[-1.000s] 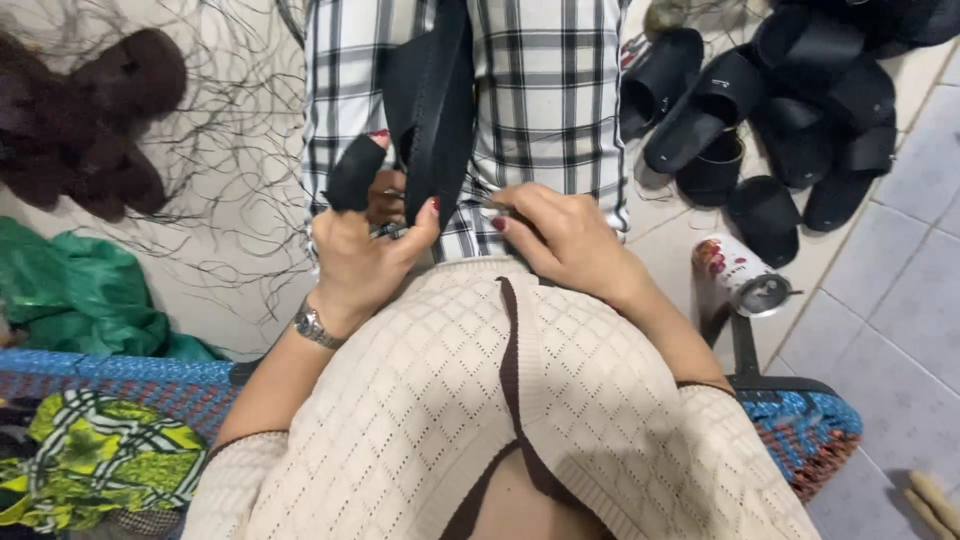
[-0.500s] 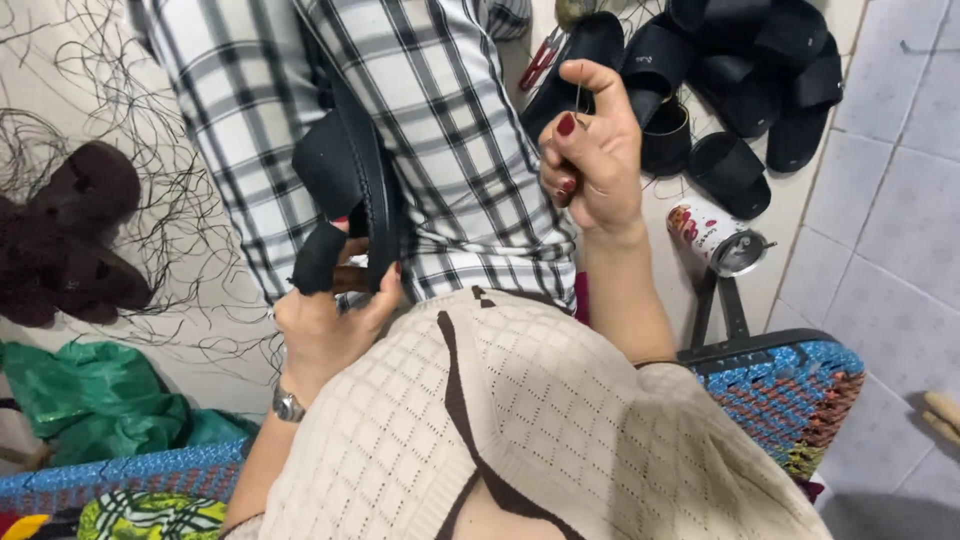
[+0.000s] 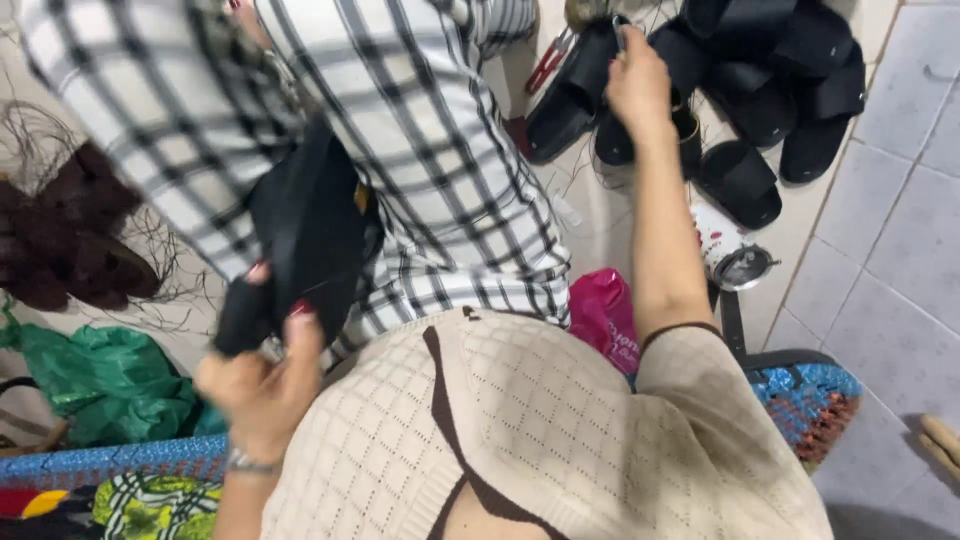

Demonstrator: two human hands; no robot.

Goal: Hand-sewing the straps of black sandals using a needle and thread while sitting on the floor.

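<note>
Fingers of the left hand are gripping a black sandal piece against a checked cloth on the lap. The right hand is reaching among the black sandals heaped on the tiled floor; whether it is holding 1 cannot be told.

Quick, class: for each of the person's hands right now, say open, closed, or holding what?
Left hand: closed, fingers gripping a black sandal piece.
Right hand: reaching into the pile of black sandals; whether it grips anything cannot be told.
</note>
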